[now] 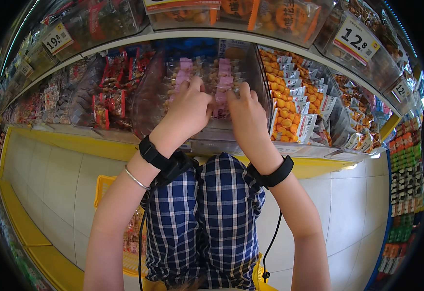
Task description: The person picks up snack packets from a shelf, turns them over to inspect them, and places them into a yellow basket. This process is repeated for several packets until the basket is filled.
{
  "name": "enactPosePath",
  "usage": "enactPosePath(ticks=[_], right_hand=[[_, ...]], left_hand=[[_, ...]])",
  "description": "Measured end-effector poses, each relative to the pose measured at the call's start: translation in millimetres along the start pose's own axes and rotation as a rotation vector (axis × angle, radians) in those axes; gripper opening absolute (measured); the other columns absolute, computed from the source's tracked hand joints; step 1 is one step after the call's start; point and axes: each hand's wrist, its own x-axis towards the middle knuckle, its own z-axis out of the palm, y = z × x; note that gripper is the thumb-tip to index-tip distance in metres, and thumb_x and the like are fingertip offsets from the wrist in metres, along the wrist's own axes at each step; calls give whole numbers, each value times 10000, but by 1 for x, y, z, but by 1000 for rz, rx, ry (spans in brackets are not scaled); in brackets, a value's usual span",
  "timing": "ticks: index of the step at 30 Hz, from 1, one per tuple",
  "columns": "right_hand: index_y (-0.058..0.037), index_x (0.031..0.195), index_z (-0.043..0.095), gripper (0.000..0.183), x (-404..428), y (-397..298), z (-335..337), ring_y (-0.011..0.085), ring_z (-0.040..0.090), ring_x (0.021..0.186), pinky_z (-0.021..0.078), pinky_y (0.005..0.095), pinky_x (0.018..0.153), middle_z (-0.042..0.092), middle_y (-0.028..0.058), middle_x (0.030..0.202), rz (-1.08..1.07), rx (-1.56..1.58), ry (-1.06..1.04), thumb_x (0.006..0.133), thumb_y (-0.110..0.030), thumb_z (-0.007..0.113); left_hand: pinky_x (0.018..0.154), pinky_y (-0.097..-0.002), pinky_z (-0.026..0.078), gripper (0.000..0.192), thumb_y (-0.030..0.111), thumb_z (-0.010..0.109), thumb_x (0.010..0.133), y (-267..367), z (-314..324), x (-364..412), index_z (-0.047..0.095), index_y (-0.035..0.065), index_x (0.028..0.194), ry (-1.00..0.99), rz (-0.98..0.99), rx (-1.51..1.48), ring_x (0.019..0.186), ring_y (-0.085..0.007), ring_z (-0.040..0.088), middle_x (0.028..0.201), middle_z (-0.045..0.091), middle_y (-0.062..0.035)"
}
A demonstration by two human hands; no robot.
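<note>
Two rows of small clear snack packets with pink labels lie in a clear plastic bin [248,120] on the shelf. My left hand [190,107] is over the left row, fingers bent down onto the packets [185,67]; whether it grips one I cannot tell. Beside it, my right hand [247,109] reaches over the right edge of the right row [224,82], its fingers curled, their tips partly hidden. A blue package and a box with a biscuit picture [233,49] stand at the bin's back.
Orange and white snack packets [288,122] fill the bin to the right; red-edged packets [115,103] lie to the left. An upper shelf edge [212,33] with price cards [357,39] runs above the hands. A yellow basket [104,185] holding packets stands on the floor beside my knees.
</note>
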Motion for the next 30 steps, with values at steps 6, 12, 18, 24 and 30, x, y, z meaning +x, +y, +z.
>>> enactPosePath(ticks=[6, 12, 18, 24, 30], right_hand=[[-44, 748, 648, 98, -12, 6, 3, 283, 643, 728, 531, 351, 632, 621, 132, 756, -23, 192, -342, 731, -141, 652], [-20, 740, 650, 174, -14, 14, 13, 313, 652, 711, 531, 380, 610, 637, 168, 732, -92, 313, -379, 761, -192, 654], [-1, 799, 618, 182, 0, -13, -31, 348, 624, 718, 509, 419, 623, 625, 193, 752, -75, 378, -397, 773, -181, 628], [-20, 913, 584, 153, 16, -87, -95, 362, 619, 721, 499, 425, 603, 619, 181, 771, -190, 516, -235, 775, -87, 595], [-29, 945, 633, 218, -8, -257, -75, 352, 621, 837, 499, 433, 709, 639, 189, 868, -458, 699, -484, 736, -61, 579]], left_hand=[[875, -396, 413, 115, 96, 668, 705, 0, -1, -1, 704, 94, 814, -20, 79, 126, 1019, -302, 439, 1056, 461, -102], [883, -400, 409, 123, 189, 699, 741, 5, -2, -4, 705, 97, 823, -70, 37, 107, 1040, -307, 440, 1083, 464, -106], [923, -408, 402, 275, 200, 668, 789, 6, -20, -29, 660, 106, 1047, 27, 41, 87, 1092, -340, 450, 1155, 487, -149], [888, -388, 444, 379, 94, 627, 807, 6, -100, -105, 549, 34, 1173, 150, 5, -150, 1043, -348, 533, 1163, 531, -177], [867, -370, 454, 361, 29, 575, 795, -45, -133, -268, 524, 6, 1152, 366, -322, -189, 1008, -350, 568, 1085, 597, -177]])
